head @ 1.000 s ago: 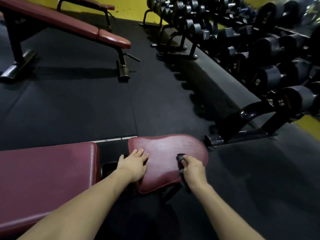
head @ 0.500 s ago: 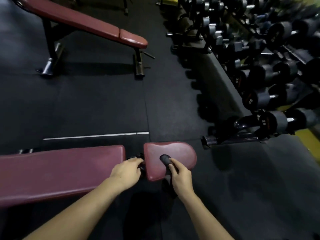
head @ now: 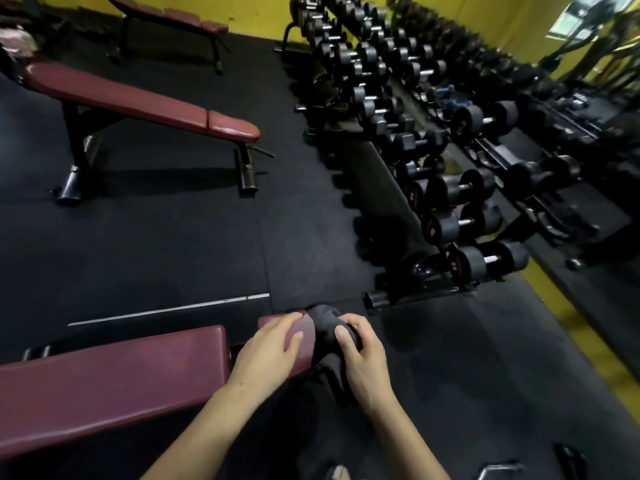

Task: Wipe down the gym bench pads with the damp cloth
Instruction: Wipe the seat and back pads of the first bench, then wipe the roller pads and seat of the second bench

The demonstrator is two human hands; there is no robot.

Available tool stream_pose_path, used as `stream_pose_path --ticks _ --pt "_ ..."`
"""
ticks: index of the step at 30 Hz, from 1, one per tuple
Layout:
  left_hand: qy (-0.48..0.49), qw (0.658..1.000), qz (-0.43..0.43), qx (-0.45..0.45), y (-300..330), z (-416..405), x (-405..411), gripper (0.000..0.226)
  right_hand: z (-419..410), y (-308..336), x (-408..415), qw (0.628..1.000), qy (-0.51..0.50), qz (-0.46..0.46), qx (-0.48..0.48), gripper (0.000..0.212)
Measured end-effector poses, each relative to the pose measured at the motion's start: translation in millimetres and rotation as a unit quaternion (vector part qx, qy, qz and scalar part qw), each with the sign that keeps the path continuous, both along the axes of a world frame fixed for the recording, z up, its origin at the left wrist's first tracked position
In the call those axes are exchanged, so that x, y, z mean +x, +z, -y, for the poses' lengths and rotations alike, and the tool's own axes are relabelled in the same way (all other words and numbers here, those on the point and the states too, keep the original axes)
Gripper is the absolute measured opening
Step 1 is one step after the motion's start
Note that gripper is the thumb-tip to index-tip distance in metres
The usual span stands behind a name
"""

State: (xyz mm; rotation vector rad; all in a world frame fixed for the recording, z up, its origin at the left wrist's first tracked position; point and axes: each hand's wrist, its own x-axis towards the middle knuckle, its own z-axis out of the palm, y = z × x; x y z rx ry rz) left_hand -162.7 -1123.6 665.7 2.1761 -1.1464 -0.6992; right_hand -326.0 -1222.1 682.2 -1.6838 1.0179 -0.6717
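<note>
**Wiping the small seat pad, one hand bracing**

The long maroon back pad (head: pixel 114 379) lies at the left, not under either hand. Beside it, the left hand (head: pixel 268 348) rests flat on the seat pad (head: pixel 292 329), fingers straight and lightly spread, steadying it. The dark damp cloth (head: pixel 323 322) covers the pad's far right end and hangs down its side. The right hand (head: pixel 362 355) grips the cloth, fingers curled round the bunched fabric. To wipe well, likely keep the brace firm, flatten the cloth, and drag overlapping strokes across the top and edges.
</note>
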Motion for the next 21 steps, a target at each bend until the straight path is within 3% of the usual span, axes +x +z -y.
stream_pose_path --ticks 6,16,21 --pt "0.014 1.0 0.013 -0.005 6 67 -34 0.045 98 -6 -37 1.0 -0.006 0.012 -0.002 0.012" --pt "0.083 0.996 -0.015 -0.008 -2 250 -83 0.043 300 7 -92 0.998 0.011 0.044 0.048 0.011" --pt "0.068 0.997 -0.02 -0.007 -5 320 -87 0.043 373 14 -88 0.997 0.018 0.06 0.037 0.013"
